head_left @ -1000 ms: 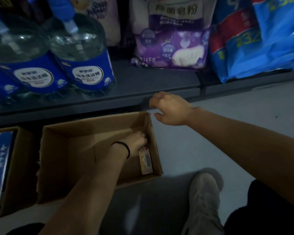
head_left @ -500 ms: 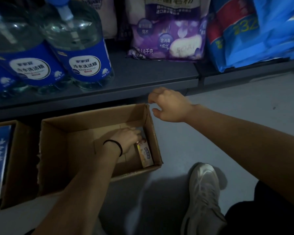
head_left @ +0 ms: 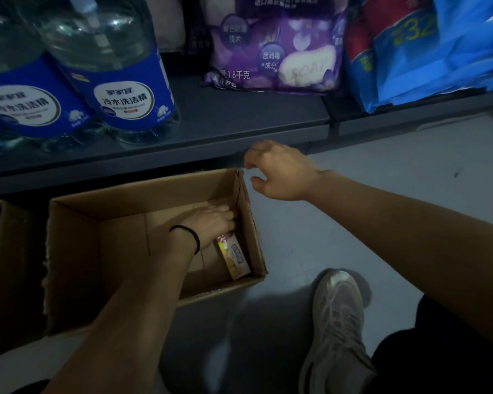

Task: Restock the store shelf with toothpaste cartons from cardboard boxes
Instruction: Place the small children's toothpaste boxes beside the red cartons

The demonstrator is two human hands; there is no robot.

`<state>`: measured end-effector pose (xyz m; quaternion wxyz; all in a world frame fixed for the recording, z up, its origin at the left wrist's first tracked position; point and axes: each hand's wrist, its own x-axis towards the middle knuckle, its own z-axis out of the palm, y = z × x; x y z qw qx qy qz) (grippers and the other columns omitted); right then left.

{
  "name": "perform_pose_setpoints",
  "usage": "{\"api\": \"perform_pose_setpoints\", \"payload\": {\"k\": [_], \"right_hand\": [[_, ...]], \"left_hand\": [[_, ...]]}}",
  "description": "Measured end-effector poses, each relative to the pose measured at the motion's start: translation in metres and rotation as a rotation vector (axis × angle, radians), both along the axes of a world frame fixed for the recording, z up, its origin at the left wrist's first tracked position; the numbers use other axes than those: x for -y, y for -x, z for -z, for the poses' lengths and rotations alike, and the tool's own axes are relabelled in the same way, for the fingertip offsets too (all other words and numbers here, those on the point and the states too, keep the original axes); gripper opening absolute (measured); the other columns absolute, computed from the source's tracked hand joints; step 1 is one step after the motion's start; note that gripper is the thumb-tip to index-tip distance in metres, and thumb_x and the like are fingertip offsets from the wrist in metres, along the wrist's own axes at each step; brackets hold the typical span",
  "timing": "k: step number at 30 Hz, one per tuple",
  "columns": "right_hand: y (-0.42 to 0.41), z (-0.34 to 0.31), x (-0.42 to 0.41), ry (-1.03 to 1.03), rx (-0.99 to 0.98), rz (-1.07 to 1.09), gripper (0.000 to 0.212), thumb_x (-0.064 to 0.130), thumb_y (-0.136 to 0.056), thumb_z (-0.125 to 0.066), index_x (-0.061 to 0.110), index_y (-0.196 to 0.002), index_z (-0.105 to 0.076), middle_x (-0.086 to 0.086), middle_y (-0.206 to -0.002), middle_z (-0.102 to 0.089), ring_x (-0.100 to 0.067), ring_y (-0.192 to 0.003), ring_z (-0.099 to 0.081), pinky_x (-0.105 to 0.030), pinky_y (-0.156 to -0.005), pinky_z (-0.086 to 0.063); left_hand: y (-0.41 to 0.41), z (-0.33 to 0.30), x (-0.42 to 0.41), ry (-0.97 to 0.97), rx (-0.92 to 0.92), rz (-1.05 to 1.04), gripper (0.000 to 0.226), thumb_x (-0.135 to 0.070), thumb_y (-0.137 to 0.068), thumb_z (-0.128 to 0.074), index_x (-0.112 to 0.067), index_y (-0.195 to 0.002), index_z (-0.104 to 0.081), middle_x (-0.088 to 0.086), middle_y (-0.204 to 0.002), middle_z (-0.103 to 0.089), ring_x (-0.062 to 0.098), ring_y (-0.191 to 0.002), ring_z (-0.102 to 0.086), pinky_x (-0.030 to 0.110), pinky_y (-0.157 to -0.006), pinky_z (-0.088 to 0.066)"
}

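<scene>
Nearly emptied cardboard box (head_left: 77,268), one toothpaste carton (head_left: 235,260) left; left hand (head_left: 211,226) fingers curled onto it; right hand (head_left: 279,172) loosely curled, holding nothing.

Open brown cardboard box (head_left: 120,251): matt, raw corrugated paper, ragged left edge.
Yellow toothpaste carton (head_left: 235,258): printed card, slight sheen.
Dark grey shelf (head_left: 239,120): smooth painted metal.
Clear blue-labelled bottles (head_left: 125,81): glossy plastic.
Purple bag (head_left: 273,52): shiny film.

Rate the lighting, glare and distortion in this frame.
Head view: dim overall, the inside of the cardboard box dark, bright glare spots on the bottles, shelf edge bowed by the wide lens, label text readable, little blur.
</scene>
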<state>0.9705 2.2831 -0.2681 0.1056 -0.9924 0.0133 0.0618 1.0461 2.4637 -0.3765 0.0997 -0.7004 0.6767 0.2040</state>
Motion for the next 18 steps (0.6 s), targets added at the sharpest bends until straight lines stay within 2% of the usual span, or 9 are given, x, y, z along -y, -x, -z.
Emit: {"api": "perform_pose_setpoints", "payload": {"k": [6,13,18], "right_hand": [[0.001,-0.002,0.000,0.007,0.008,-0.004,0.028,0.026,-0.089,-0.056,0.011,-0.113,-0.058,-0.007,-0.115,-0.057,-0.022,-0.106,-0.051,-0.036,-0.080,-0.047],[0.007,-0.021,-0.009,0.019,0.014,-0.028,0.026,0.025,-0.087,-0.057,0.010,-0.109,-0.059,-0.007,-0.113,-0.058,-0.024,-0.105,-0.052,-0.039,-0.080,-0.049],[0.012,-0.060,-0.021,0.045,0.065,-0.054,0.026,0.023,-0.084,-0.059,0.010,-0.107,-0.061,-0.007,-0.111,-0.058,-0.025,-0.105,-0.052,-0.035,-0.077,-0.046]], "left_hand": [[-0.006,-0.002,-0.005,-0.019,0.015,0.010,0.028,-0.004,-0.090,-0.051,-0.016,-0.114,-0.059,0.001,-0.118,-0.052,0.018,-0.108,-0.044,0.035,-0.088,-0.045],[-0.016,-0.047,-0.018,-0.015,0.107,-0.079,0.032,-0.014,-0.091,-0.057,-0.020,-0.122,-0.051,-0.003,-0.122,-0.044,0.015,-0.112,-0.039,0.026,-0.079,-0.041],[-0.023,-0.105,-0.032,0.057,0.204,-0.114,0.031,-0.021,-0.088,-0.060,-0.022,-0.118,-0.051,-0.004,-0.124,-0.045,0.016,-0.116,-0.040,0.028,-0.088,-0.041]]}}
